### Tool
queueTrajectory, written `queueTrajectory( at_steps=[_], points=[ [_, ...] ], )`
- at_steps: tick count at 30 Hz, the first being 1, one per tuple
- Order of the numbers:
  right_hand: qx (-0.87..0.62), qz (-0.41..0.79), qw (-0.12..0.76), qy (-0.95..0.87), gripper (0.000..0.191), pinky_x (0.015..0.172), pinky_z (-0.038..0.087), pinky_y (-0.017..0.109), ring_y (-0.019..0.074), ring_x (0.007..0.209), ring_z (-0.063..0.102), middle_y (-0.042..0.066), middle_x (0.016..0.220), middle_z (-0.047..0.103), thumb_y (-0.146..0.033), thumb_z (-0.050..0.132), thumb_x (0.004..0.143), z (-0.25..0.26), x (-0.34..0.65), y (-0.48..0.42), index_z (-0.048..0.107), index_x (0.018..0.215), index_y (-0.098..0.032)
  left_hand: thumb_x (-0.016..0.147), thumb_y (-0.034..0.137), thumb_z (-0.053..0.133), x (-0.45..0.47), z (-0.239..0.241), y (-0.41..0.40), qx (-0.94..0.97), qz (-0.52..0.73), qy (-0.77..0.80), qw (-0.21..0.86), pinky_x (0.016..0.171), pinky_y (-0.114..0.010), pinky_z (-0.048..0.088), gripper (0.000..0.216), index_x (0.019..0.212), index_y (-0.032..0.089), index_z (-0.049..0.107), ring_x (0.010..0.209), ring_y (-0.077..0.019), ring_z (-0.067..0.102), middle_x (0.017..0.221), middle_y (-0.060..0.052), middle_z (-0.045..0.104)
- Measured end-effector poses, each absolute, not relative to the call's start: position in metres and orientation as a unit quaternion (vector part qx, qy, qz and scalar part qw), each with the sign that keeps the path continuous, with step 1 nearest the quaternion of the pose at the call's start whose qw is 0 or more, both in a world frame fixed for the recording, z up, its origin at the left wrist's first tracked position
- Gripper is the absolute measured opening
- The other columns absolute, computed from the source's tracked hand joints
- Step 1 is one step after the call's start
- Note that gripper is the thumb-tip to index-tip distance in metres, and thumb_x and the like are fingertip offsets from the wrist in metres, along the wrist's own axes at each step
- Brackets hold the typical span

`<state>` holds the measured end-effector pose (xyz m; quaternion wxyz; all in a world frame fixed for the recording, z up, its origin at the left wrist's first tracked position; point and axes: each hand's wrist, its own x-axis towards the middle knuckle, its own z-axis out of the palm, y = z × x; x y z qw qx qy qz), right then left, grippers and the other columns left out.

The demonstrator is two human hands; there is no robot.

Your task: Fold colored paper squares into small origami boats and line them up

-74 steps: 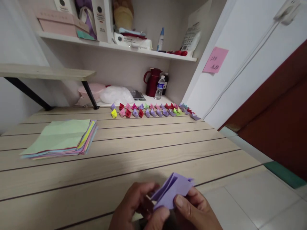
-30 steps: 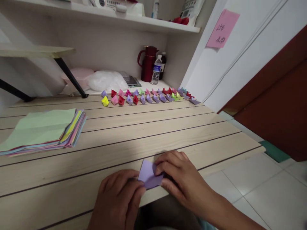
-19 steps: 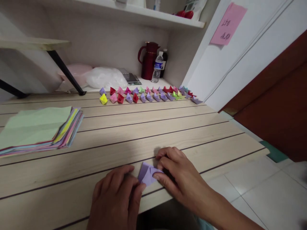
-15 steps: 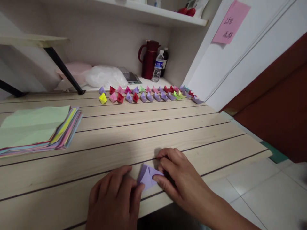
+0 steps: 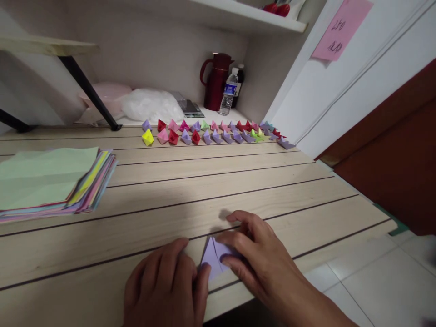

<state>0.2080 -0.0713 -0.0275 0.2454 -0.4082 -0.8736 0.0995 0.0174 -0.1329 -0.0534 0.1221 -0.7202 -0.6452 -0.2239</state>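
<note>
Left hand (image 5: 166,286), right hand (image 5: 259,259), both open, pin purple paper (image 5: 213,260) to table (image 5: 204,190); crease-pressing step, seemingly; next calls for firm, even pressure.

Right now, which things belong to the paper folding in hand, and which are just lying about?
In the job: purple folded paper, pressed to the table by left hand and right hand; stack of coloured sheets; rows of folded pieces.
Lying about: red jug; water bottle; white plastic bag; pink sticky note.
</note>
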Motion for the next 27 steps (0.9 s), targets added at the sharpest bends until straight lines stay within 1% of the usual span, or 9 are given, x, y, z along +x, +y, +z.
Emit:
queueTrajectory(
  at_steps=[3, 6, 9, 12, 14, 17, 21, 24, 27],
  points=[
    [-0.412, 0.112, 0.221, -0.877, 0.015, 0.085, 0.051, 0.047, 0.0273, 0.1, 0.059, 0.01, 0.121, 0.058, -0.026, 0.056, 0.095, -0.024, 0.208, -0.072, 0.067, 0.105, -0.027, 0.088, 0.034, 0.06, 0.015, -0.055, -0.134, -0.72, -0.275, -0.621, 0.145, 0.086, -0.048, 0.044, 0.017, 0.095, 0.018, 0.06, 0.096, -0.0296, 0.065, 0.108, -0.014, 0.072],
    [-0.42, 0.117, 0.206, -0.876, 0.016, 0.087, 0.049, 0.049, 0.0276, 0.101, 0.058, 0.01, 0.12, 0.059, -0.026, 0.056, 0.095, -0.021, 0.205, -0.073, 0.065, 0.108, -0.025, 0.087, 0.02, 0.06, 0.013, -0.057, -0.137, -0.739, -0.317, -0.56, 0.201, 0.101, -0.047, 0.039, 0.032, 0.119, 0.016, 0.059, 0.114, -0.0272, 0.06, 0.119, -0.015, 0.07],
    [-0.422, 0.114, 0.205, -0.875, 0.017, 0.089, 0.048, 0.049, 0.0277, 0.102, 0.057, 0.011, 0.12, 0.06, -0.025, 0.056, 0.094, -0.02, 0.202, -0.073, 0.064, 0.109, -0.023, 0.091, 0.025, 0.055, 0.014, -0.062, -0.141, -0.791, -0.304, -0.485, 0.216, 0.118, -0.056, 0.016, 0.037, 0.127, 0.027, 0.059, 0.13, -0.0254, 0.05, 0.126, -0.004, 0.069],
    [-0.413, 0.124, 0.221, -0.875, 0.017, 0.091, 0.048, 0.047, 0.0263, 0.104, 0.057, 0.01, 0.117, 0.062, -0.021, 0.053, 0.095, -0.02, 0.204, -0.071, 0.064, 0.108, -0.022, 0.092, 0.038, 0.051, 0.016, -0.068, -0.145, -0.835, -0.231, -0.468, 0.173, 0.12, -0.061, -0.001, 0.043, 0.134, 0.027, 0.056, 0.131, -0.0282, 0.052, 0.136, -0.002, 0.063],
    [-0.415, 0.126, 0.243, -0.868, 0.023, 0.093, 0.049, 0.044, 0.0247, 0.107, 0.058, 0.01, 0.119, 0.063, -0.017, 0.047, 0.097, -0.021, 0.212, -0.07, 0.063, 0.112, -0.023, 0.087, 0.039, 0.058, 0.017, -0.071, -0.148, -0.838, -0.179, -0.492, 0.152, 0.119, -0.064, 0.003, 0.052, 0.138, 0.028, 0.052, 0.132, -0.0313, 0.051, 0.141, -0.004, 0.058],
    [-0.467, 0.052, 0.279, -0.838, 0.037, 0.096, 0.047, 0.047, 0.0259, 0.115, 0.057, 0.012, 0.13, 0.06, -0.015, 0.037, 0.1, -0.023, 0.229, -0.076, 0.052, 0.133, -0.022, 0.08, 0.033, 0.067, 0.018, -0.071, -0.15, -0.829, -0.131, -0.521, 0.155, 0.115, -0.066, 0.02, 0.062, 0.14, 0.031, 0.05, 0.135, -0.034, 0.047, 0.146, -0.005, 0.053],
    [-0.426, -0.068, 0.241, -0.869, 0.059, 0.11, 0.03, 0.057, 0.0333, 0.139, 0.038, 0.017, 0.147, 0.048, -0.039, 0.041, 0.102, -0.027, 0.241, -0.1, 0.027, 0.153, -0.012, 0.08, 0.028, 0.063, 0.012, -0.067, -0.147, -0.839, -0.14, -0.498, 0.171, 0.111, -0.06, 0.031, 0.063, 0.141, 0.03, 0.049, 0.135, -0.0313, 0.048, 0.148, -0.002, 0.051],
    [-0.309, -0.106, 0.165, -0.931, 0.079, 0.118, 0.014, 0.06, 0.0359, 0.147, 0.022, 0.013, 0.155, 0.039, -0.061, 0.043, 0.096, -0.035, 0.237, -0.118, 0.026, 0.154, -0.009, 0.08, 0.023, 0.057, 0.009, -0.065, -0.145, -0.853, -0.156, -0.459, 0.192, 0.118, -0.055, 0.02, 0.062, 0.141, 0.028, 0.048, 0.136, -0.0266, 0.046, 0.151, 0.001, 0.045],
    [-0.317, -0.117, 0.127, -0.932, 0.071, 0.116, 0.021, 0.06, 0.0348, 0.146, 0.027, 0.009, 0.157, 0.037, -0.049, 0.051, 0.097, -0.045, 0.23, -0.125, 0.031, 0.152, -0.011, 0.08, 0.015, 0.05, 0.013, -0.068, -0.146, -0.835, -0.157, -0.489, 0.197, 0.12, -0.059, 0.001, 0.064, 0.143, 0.025, 0.046, 0.138, -0.0255, 0.042, 0.154, 0.003, 0.038]
  ],
)
